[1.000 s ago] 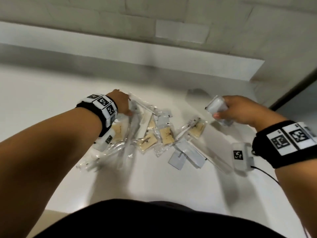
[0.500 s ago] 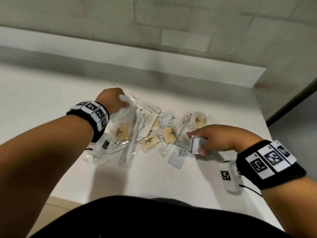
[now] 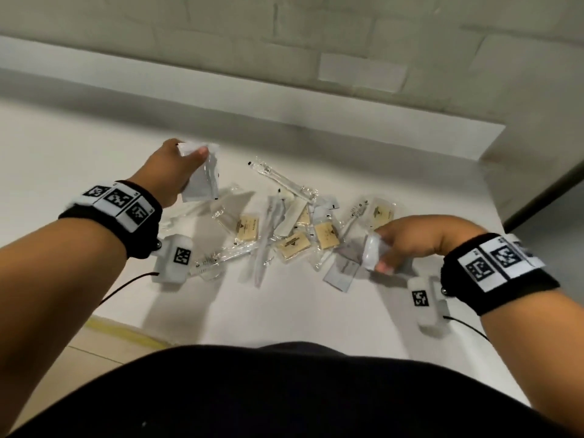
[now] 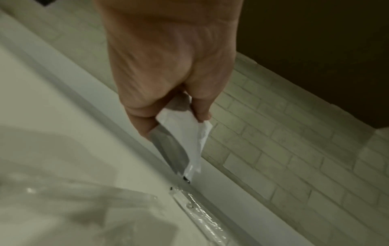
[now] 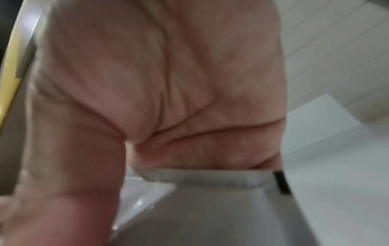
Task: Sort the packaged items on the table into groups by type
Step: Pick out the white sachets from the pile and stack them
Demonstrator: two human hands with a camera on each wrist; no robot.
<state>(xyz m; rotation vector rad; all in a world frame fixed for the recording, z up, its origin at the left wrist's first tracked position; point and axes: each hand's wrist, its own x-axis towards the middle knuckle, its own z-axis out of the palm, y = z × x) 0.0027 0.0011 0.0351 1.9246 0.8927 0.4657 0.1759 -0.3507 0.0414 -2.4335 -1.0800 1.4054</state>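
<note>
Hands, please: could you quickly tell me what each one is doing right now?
Left hand: pinches a white packet, lifted off the pile.
Right hand: grips a white packet just above the table.

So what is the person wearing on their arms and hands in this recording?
Both forearms are bare, with no sleeves or gloves. Each wrist carries a black band: the left wristband and the right wristband both bear white panels printed with black square fiducial markers. Under each wrist hangs a white boxy camera unit, left and right, each with its own marker and a thin black cable.
</note>
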